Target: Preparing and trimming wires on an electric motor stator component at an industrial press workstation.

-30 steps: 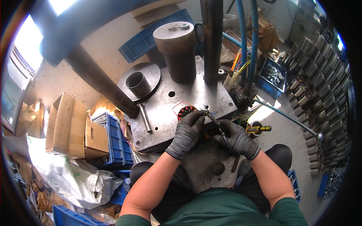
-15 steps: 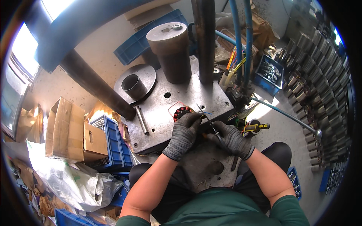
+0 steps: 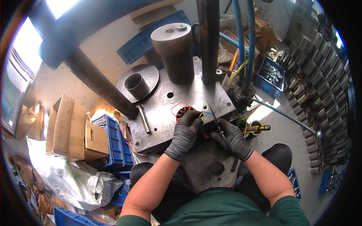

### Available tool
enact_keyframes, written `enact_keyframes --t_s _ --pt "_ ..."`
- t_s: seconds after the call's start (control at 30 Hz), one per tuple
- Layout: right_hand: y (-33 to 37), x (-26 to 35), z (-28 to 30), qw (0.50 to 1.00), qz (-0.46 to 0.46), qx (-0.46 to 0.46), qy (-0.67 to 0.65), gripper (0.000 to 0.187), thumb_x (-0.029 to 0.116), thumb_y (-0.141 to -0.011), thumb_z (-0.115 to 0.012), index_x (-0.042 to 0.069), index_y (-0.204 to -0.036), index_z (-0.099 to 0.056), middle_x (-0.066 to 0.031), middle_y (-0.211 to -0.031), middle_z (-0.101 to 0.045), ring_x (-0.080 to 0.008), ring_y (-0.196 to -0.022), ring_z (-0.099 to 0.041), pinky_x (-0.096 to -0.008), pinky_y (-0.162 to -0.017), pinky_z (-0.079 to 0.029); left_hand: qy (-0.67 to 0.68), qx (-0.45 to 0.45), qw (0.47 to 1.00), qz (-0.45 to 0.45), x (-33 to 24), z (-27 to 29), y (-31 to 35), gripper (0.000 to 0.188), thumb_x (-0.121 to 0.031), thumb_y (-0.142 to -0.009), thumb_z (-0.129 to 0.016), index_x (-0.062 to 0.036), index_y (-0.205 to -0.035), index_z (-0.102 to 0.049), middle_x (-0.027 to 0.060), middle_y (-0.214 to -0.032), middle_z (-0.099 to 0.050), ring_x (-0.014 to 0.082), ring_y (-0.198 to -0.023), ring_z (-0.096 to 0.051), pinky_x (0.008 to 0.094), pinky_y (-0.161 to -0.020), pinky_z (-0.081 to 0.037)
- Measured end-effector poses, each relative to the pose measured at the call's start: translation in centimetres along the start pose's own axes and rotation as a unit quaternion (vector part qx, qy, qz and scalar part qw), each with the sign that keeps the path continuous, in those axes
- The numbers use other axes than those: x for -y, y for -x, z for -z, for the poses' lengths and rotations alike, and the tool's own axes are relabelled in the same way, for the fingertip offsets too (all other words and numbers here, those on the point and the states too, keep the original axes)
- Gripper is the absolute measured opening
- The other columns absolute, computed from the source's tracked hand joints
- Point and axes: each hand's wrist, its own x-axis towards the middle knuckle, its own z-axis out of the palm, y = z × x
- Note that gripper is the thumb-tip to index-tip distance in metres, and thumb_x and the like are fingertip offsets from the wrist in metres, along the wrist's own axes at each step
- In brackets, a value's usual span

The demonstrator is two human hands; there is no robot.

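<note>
A round coil with red windings (image 3: pixel 184 111) is at the near part of the metal table (image 3: pixel 162 130). The gloved left hand (image 3: pixel 186 130) is at its near right side, with the grip closed on thin wires (image 3: pixel 206 112). The gloved right hand (image 3: pixel 234 139) has its grip closed around a slim dark tool (image 3: pixel 216 123).

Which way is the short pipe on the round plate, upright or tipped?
Upright: the short pipe stands on the round plate, its open end facing up.
</note>
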Motion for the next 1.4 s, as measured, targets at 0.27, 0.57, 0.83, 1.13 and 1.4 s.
enact_keyframes --t_s 0.27,0.57,0.83,1.13,1.4 --pt "-1.0 1.8 0.4 0.989 -0.02 0.036 0.141 0.052 0.026 -0.084 -0.081 0.009 -0.13 -0.065 -0.0208 -0.105 -0.068 -0.0398 -0.095 -0.07 -0.046 -0.082 -0.058 0.053 0.014 0.998 -0.001 -0.8 0.1 0.3 0.019 -0.003 -0.097 -0.067 -0.0007 -0.116 -0.069 0.012 -0.104 -0.074 0.0202 -0.099 -0.07 0.0342 -0.09 -0.056" --pt "-0.9 2.3 0.8 0.94 -0.134 0.156 -0.274 0.051 0.036 -0.097 -0.077 0.003 -0.134 -0.065 -0.0089 -0.108 -0.074 -0.0137 -0.093 -0.066 -0.036 -0.086 -0.057 0.008 0.007 0.999 0.035 -0.8 0.2 0.1 0.018 -0.007 -0.098 -0.067 -0.0008 -0.115 -0.07 0.0079 -0.103 -0.072 0.0165 -0.098 -0.067 0.0321 -0.089 -0.055" --pt "0.2 0.0 -1.1 0.994 -0.05 0.047 -0.086 0.056 0.032 -0.09 -0.082 0.005 -0.135 -0.064 -0.0148 -0.103 -0.071 -0.0269 -0.087 -0.072 -0.0415 -0.079 -0.058 -0.052 0.021 0.998 0.003 -1.2 0.4 -0.2 0.018 -0.009 -0.1 -0.065 -0.0009 -0.115 -0.07 0.0089 -0.104 -0.072 0.0169 -0.099 -0.067 0.0316 -0.088 -0.055" --pt "-0.3 2.1 0.3 0.993 -0.025 0.016 0.112 0.049 0.01 -0.083 -0.071 0.009 -0.132 -0.065 -0.0166 -0.098 -0.066 -0.0365 -0.087 -0.07 -0.0457 -0.077 -0.057 -0.027 0.055 0.998 0.035 -1.0 0.9 -0.6 0.017 -0.01 -0.1 -0.068 -0.0026 -0.114 -0.072 0.0079 -0.102 -0.074 0.0155 -0.093 -0.069 0.0301 -0.083 -0.058" --pt "-0.3 2.7 0.0 0.989 -0.001 0.001 0.145 0.05 0.012 -0.083 -0.071 0.009 -0.132 -0.064 -0.0168 -0.097 -0.066 -0.0367 -0.088 -0.069 -0.0467 -0.077 -0.057 0.059 0.046 0.995 0.073 -0.7 0.3 -0.8 0.015 -0.01 -0.094 -0.075 -0.0002 -0.106 -0.074 0.0098 -0.101 -0.076 0.0156 -0.093 -0.072 0.0303 -0.083 -0.059"
